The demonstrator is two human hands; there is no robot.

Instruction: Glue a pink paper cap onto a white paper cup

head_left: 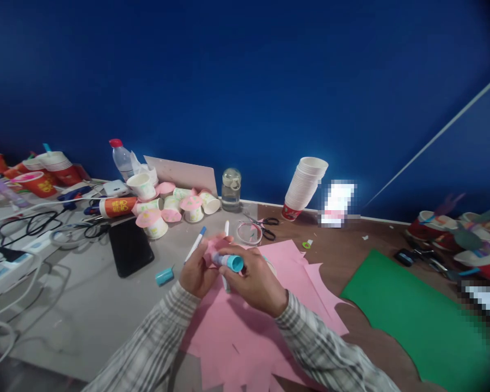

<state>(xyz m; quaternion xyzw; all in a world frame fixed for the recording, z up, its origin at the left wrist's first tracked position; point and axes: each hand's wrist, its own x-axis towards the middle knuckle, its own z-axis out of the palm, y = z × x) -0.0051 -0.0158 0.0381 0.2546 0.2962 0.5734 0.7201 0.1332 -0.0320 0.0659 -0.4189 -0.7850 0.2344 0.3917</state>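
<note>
I have both hands together over the pink paper sheet (249, 332) at the middle of the desk (85, 305). My right hand (255, 280) is closed around a glue stick (227, 261) with a teal end, its tip turned toward my left hand (198, 269). The left hand is curled around a small pink paper piece (213, 246), pinched between thumb and fingers; how much of it the glue tip touches I cannot tell, since the fingers hide the contact.

The teal cap (164, 276) lies on the desk just left of my left hand, so I judge the stick is open and glue is being spread on the piece. The next move, as I read it, calls for a steady left grip while the stick is drawn across the piece's edge, without creasing it.

A pen (195, 245) with a blue cap lies beyond my left hand, and finished pink-topped paper-cup mushrooms (169, 209) cluster farther back.
</note>
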